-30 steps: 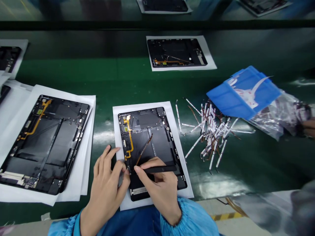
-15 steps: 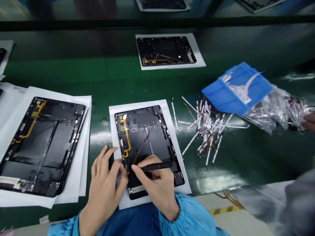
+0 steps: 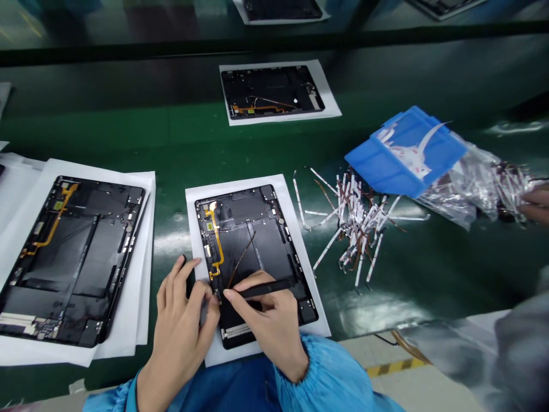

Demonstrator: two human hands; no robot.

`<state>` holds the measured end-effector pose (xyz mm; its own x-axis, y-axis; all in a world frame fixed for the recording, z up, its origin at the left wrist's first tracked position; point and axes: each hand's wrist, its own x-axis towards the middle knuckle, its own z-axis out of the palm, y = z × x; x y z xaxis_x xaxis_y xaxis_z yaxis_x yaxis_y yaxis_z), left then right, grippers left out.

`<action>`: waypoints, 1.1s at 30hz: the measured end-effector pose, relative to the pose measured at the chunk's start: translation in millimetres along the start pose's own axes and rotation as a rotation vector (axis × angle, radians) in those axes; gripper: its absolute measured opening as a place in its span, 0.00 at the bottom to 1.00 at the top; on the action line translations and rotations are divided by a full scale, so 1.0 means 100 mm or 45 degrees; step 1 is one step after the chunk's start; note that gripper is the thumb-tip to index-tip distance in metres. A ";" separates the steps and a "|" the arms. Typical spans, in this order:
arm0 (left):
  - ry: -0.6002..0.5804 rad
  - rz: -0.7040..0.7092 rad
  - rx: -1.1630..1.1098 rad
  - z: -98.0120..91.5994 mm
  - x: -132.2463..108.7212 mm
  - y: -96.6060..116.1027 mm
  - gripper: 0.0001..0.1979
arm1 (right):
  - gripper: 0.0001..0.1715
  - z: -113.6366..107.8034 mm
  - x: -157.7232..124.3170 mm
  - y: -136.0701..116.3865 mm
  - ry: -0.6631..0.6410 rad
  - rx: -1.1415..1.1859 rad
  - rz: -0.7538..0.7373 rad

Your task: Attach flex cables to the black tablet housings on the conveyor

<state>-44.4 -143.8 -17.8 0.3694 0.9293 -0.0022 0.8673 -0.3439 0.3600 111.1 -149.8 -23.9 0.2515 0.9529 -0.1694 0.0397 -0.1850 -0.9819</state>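
My right hand (image 3: 268,323) pinches a slim black tool (image 3: 266,289) firmly between thumb and fingers, its tip near the lower end of a brown flex cable (image 3: 242,260). That cable looks hair-thin and floppy, easy to tear, so I'd touch it only lightly. My left hand (image 3: 182,326) curls against the lower left edge of the tablet (image 3: 253,240), though I cannot tell if those fingers actually grip it. The tablet lies flat on a white sheet (image 3: 195,229) near the front edge of the desk (image 3: 407,286). It seems stiff but delicate and slick, so I'd hold it by the rim, away from the orange flex (image 3: 217,240).
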 end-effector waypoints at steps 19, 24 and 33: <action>-0.016 -0.044 0.015 0.01 0.00 0.04 0.06 | 0.05 -0.01 0.00 0.03 0.007 -0.122 -0.120; 0.011 -0.081 -0.084 0.03 -0.02 0.00 0.06 | 0.05 0.04 -0.04 -0.07 -0.012 0.013 -0.095; -0.033 0.046 -0.404 -0.14 -0.22 -0.16 0.11 | 0.09 -0.14 -0.02 -0.40 -0.110 -0.363 -0.467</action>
<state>-70.9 -157.1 -10.5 0.4101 0.9120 -0.0065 0.7075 -0.3137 0.6333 122.0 -147.5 16.8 0.0902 0.9820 0.1659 0.3776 0.1205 -0.9181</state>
